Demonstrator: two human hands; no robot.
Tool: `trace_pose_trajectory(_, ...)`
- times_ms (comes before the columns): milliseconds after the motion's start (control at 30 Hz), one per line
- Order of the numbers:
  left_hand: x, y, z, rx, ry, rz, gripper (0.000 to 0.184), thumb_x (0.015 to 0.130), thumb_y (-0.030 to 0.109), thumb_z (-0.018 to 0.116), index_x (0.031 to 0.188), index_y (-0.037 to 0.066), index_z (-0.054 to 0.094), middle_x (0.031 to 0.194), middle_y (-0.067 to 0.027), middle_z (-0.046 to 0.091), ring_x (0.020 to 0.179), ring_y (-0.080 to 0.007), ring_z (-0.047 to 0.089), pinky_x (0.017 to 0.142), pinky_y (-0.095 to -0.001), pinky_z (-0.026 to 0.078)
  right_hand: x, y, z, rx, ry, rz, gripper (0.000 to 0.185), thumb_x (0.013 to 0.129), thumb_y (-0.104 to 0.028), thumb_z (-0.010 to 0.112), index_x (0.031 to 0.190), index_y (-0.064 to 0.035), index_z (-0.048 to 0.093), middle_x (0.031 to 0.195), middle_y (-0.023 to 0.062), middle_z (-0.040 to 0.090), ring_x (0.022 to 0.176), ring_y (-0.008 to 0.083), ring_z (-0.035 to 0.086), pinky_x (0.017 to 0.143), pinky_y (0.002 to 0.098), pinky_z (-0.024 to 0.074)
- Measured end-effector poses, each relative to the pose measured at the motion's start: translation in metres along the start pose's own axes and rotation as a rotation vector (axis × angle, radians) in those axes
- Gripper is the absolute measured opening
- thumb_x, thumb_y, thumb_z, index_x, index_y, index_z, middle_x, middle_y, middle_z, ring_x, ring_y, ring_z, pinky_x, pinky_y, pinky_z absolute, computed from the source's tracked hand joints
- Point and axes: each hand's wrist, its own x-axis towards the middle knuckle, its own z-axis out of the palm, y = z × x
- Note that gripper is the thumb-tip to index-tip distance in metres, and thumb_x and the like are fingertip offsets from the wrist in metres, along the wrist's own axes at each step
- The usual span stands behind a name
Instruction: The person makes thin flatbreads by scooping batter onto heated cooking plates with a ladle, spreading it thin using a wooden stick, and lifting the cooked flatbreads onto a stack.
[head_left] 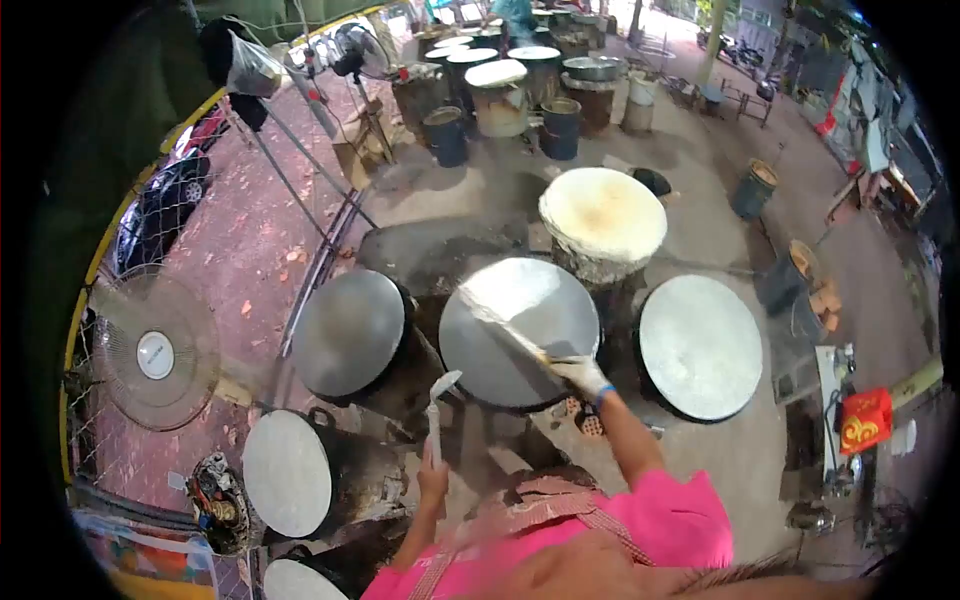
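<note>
My right hand (582,374), in a pale glove, grips the wooden handle end of a long whitish stick-like spatula (505,330). Its far end reaches across the round grey griddle (480,362) in front of me, by a bright white patch (508,282) that may be batter or glare. Held upright in my left hand (433,482) is a ladle (437,410) with a white-coated head, just left of and below that griddle. Fingers of the left hand are wrapped round its handle.
Other round griddles flank this one: a grey one (345,335) left, pale-topped ones right (700,347) and lower left (286,473). Behind stands a cream-topped drum (603,215). A fan (155,355) is at far left; a red bag (865,420) lies right.
</note>
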Motion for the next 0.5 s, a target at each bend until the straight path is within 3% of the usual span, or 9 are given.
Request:
trace_pose_trajectory(67,-0.007,0.009,0.002,0.029,0.029,0.033,0.066,0.071,0.008,0.051,0.135,0.009,0.033,0.115,-0.0121,0.053,0.085,-0.0202,0.055,0.072,-0.0279,0.044,-0.003,-0.018,-0.044,0.345,0.096,0.351,0.026,0.073,-0.01,0.067,0.095,0.0026,0.064,0.085,0.009,0.064,0.071,0.0146,0.059,0.063,0.0281,0.0475)
trace_pose_trajectory(100,-0.003,0.013,0.006,0.028,0.063,0.048,0.065,0.072,0.008,0.05,0.135,0.013,0.032,0.099,-0.0123,0.054,0.074,-0.0204,0.054,0.064,-0.03,0.044,-0.007,-0.083,-0.04,0.394,0.258,0.496,0.028,0.071,-0.011,0.068,0.096,0.0014,0.064,0.077,0.0077,0.062,0.063,0.0133,0.057,0.052,0.0282,0.0444)
trace_pose_trajectory(233,-0.012,0.002,0.023,0.036,0.153,0.054,0.067,0.074,0.007,0.049,0.137,0.017,0.027,0.067,-0.013,0.057,0.049,-0.0199,0.053,0.045,-0.033,0.042,0.022,-0.006,-0.023,0.251,-0.008,0.324,0.025,0.075,-0.022,0.067,0.088,-0.0017,0.066,0.07,0.0028,0.059,0.064,0.0116,0.055,0.052,0.0298,0.0443)
trace_pose_trajectory(267,-0.015,-0.003,0.027,0.077,0.197,0.097,0.067,0.074,0.007,0.05,0.137,0.016,0.026,0.067,-0.0125,0.057,0.048,-0.02,0.053,0.045,-0.033,0.042,0.021,-0.004,-0.018,0.175,-0.097,0.499,0.023,0.075,-0.021,0.065,0.089,-0.0024,0.066,0.073,0.003,0.06,0.069,0.0114,0.054,0.055,0.0294,0.0441)
trace_pose_trajectory(300,-0.026,0.013,0.027,0.039,0.186,-0.024,0.067,0.075,0.009,0.051,0.137,0.014,0.026,0.075,-0.0154,0.058,0.056,-0.0234,0.055,0.05,-0.0348,0.044,0.014,-0.014,-0.021,0.112,-0.176,0.213,0.022,0.075,-0.02,0.065,0.087,-0.0011,0.066,0.074,0.003,0.061,0.066,0.0104,0.053,0.054,0.0269,0.0423)
trace_pose_trajectory(333,-0.037,0.028,0.026,0.003,0.178,-0.146,0.067,0.075,0.01,0.052,0.137,0.012,0.025,0.083,-0.0182,0.06,0.063,-0.0268,0.058,0.056,-0.0366,0.046,0.008,-0.034,-0.036,0.166,-0.157,0.317,0.02,0.075,-0.018,0.065,0.085,-0.001,0.066,0.071,0.0021,0.059,0.062,0.0104,0.052,0.054,0.0256,0.0417)
trace_pose_trajectory(433,-0.038,-0.072,0.045,0.279,0.438,0.023,0.065,0.077,0.012,0.053,0.136,0.008,0.027,0.102,-0.0234,0.056,0.085,-0.0323,0.057,0.072,-0.039,0.045,0.041,-0.009,-0.096,0.244,-0.003,0.308,0.017,0.076,-0.02,0.065,0.075,-0.0028,0.064,0.062,0.001,0.055,0.052,0.01,0.049,0.046,0.0257,0.0392)
trace_pose_trajectory(467,-0.048,-0.073,0.041,0.013,0.328,0.002,0.062,0.077,0.013,0.053,0.134,0.005,0.03,0.114,-0.0256,0.049,0.101,-0.035,0.051,0.084,-0.0388,0.041,0.052,-0.03,-0.096,0.195,0.04,0.367,0.017,0.076,-0.021,0.065,0.071,-0.004,0.062,0.058,0.0011,0.053,0.048,0.0101,0.047,0.043,0.0263,0.037)
trace_pose_trajectory(500,-0.057,-0.078,0.043,-0.002,0.286,-0.088,0.061,0.077,0.013,0.053,0.133,0.006,0.031,0.109,-0.0242,0.052,0.096,-0.0338,0.053,0.08,-0.0388,0.042,0.061,-0.062,-0.094,0.138,0.083,0.433,0.019,0.076,-0.022,0.065,0.068,-0.0053,0.06,0.055,0.0012,0.051,0.044,0.0102,0.045,0.039,0.0269,0.0348)
